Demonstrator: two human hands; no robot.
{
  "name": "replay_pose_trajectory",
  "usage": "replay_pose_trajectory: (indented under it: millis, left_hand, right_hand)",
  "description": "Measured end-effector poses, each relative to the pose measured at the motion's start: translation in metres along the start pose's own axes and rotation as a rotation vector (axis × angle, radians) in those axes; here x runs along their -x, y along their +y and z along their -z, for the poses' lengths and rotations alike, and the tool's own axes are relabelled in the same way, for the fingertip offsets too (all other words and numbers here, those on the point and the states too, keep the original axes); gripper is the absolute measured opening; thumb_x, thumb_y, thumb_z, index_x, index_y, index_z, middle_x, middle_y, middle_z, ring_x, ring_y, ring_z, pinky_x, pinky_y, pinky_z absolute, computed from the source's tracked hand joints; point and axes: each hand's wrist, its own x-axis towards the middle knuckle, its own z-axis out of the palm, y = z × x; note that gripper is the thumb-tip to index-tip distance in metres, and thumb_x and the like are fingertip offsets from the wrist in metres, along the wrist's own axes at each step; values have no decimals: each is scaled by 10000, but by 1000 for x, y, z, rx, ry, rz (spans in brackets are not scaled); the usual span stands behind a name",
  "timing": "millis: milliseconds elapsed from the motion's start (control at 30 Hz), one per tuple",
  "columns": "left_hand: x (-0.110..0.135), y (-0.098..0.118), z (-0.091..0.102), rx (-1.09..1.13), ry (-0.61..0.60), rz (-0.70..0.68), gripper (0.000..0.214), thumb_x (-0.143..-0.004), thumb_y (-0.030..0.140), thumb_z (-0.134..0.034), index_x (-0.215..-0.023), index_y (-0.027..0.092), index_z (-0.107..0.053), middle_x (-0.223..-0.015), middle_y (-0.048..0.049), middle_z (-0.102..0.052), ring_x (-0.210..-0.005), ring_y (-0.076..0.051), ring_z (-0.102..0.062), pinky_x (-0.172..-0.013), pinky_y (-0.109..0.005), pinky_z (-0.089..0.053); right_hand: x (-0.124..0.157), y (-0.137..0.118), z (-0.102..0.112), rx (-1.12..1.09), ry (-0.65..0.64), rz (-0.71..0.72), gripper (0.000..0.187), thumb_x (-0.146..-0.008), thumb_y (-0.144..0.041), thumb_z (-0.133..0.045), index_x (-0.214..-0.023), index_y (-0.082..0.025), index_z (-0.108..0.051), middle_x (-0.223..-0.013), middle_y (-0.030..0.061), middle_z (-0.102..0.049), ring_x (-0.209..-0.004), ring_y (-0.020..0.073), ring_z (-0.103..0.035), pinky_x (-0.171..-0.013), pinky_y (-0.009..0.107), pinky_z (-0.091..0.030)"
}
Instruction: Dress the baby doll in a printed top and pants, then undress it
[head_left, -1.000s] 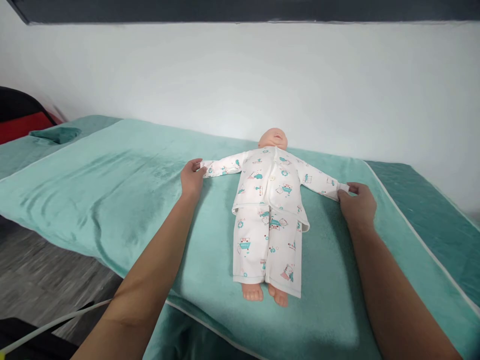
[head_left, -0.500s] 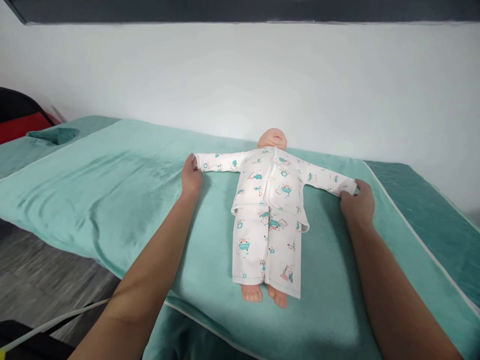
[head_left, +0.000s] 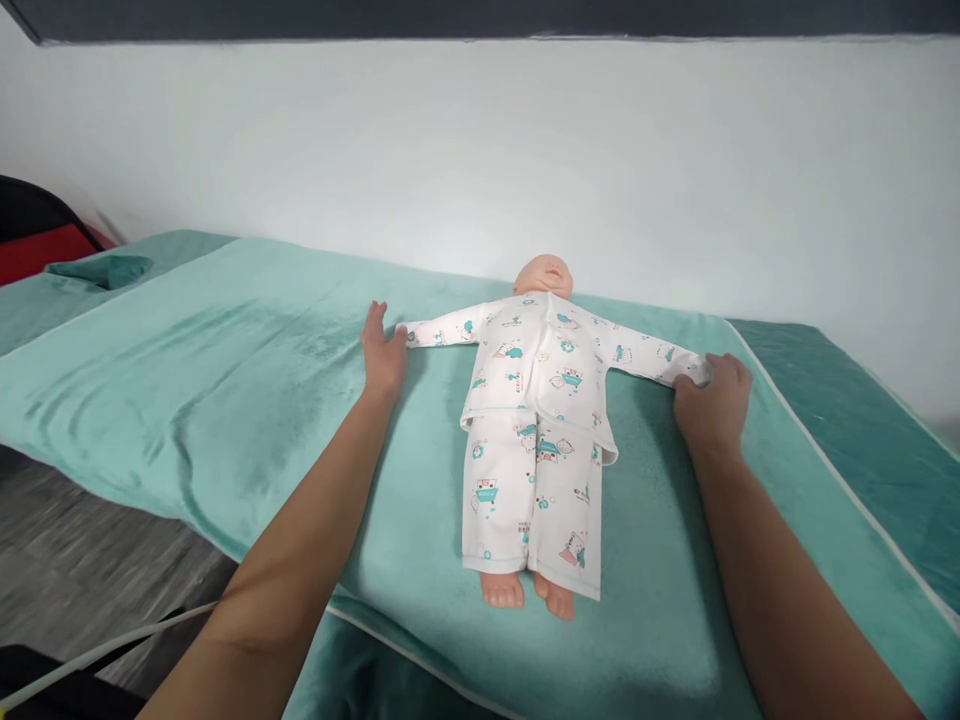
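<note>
A: On the green towel (head_left: 225,380), where does the doll (head_left: 536,400) lie?

B: Flat on its back, right of the middle, head toward the far wall (head_left: 480,170), feet near the near edge. Both sleeves of its printed pyjamas (head_left: 536,440) are spread straight out.

A: State of the hands?

B: The left hand (head_left: 384,352) lies flat with fingers extended, touching the cuff of the left-side sleeve (head_left: 442,332); it grips nothing. The right hand (head_left: 712,398) is curled over the cuff of the right-side sleeve (head_left: 652,360); whether it pinches the cloth cannot be told.

A: Step in hand?

B: Judged from this layout: smoothing the sleeves outward. Any further work on the garment calls for a light pull that leaves the doll in place.

A: Clearance?

B: Wide open towel to the left. To the right, the towel's white hem (head_left: 825,450) runs just beside the right hand, with a darker towel (head_left: 862,420) beyond. The near edge drops to the floor (head_left: 75,560) just past the feet.
</note>
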Motion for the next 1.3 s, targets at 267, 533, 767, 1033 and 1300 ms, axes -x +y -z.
replay_pose_trajectory:
  millis: [267,533,767,1033,1300]
  left_hand:
    - [8,11,-11,-208,-240,-424,504,-971,435,-538,-1432,230,-541,-1625,-112,-403,-1556,-264,-265,-1284,-478,-173]
    - [19,18,-17,-461,-454,-441,564,-997,476,-468,-1532,298,-443,-1693,-64,-263,-1591,-282,-144,-1278,-546,-115]
    - [32,21,-13,-510,-483,-410,560,-964,464,-519,-1517,403,-455,-1706,0,-218,-1593,-321,-100,-1254,-633,-11]
    - [57,31,3,-599,-407,-250,542,-960,384,-484,-1494,292,-508,-1669,-96,-311,-1562,-368,-219,-1226,-657,-175]
    - [131,47,49,-376,-363,-247,452,-940,424,-527,-1358,285,-630,-1496,-111,-567,-1410,-332,-486,-1233,-570,-260]
  right_hand:
    - [7,-12,-6,72,-155,283,532,-957,-396,-463,-1410,-125,-527,-1571,194,-441,-1467,310,-395,-1199,523,-314]
    - [10,-17,-7,204,-327,159,636,-1014,-539,-329,-1523,-171,-427,-1620,186,-386,-1492,342,-355,-1198,616,-254]
    - [17,-16,-6,269,-349,71,729,-996,-562,-370,-1575,-121,-328,-1647,236,-301,-1501,377,-337,-1199,608,-253]
    - [41,-25,10,267,-341,7,723,-980,-490,-394,-1555,-53,-343,-1636,269,-302,-1524,384,-288,-1215,594,-231]
    - [126,-32,52,15,-269,164,571,-966,-454,-478,-1456,-161,-492,-1582,196,-433,-1503,355,-339,-1203,591,-299]
